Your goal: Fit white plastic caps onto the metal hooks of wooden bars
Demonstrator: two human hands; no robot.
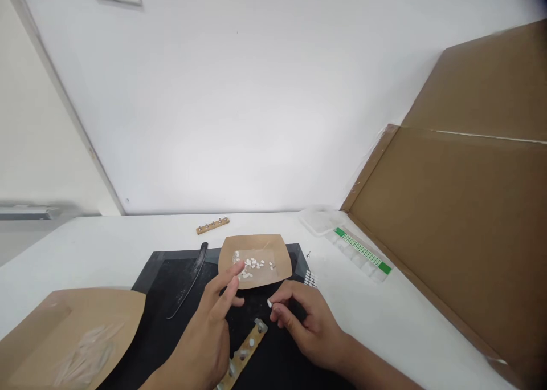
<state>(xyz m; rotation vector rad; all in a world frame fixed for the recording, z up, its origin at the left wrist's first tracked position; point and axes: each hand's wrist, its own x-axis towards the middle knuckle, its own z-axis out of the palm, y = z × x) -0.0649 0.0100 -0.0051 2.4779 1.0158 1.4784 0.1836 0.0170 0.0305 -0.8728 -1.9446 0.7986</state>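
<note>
1. On the mat [158, 281], the yellowish strip [248, 349] was partly covered by the left hand [209, 327]; by that wrist it could be nudged.
2. A white piece [269, 303] was pinched in the right hand [316, 324], off the tray's [256, 242] front edge; by a slackened grip, dropped!
3. The left hand was held open, fingertips over the tray: white pieces [254, 263] could be scattered.
4. Near the desk's [106, 247] back edge, the studded bar [212, 226] seemed unthreatened.
</note>
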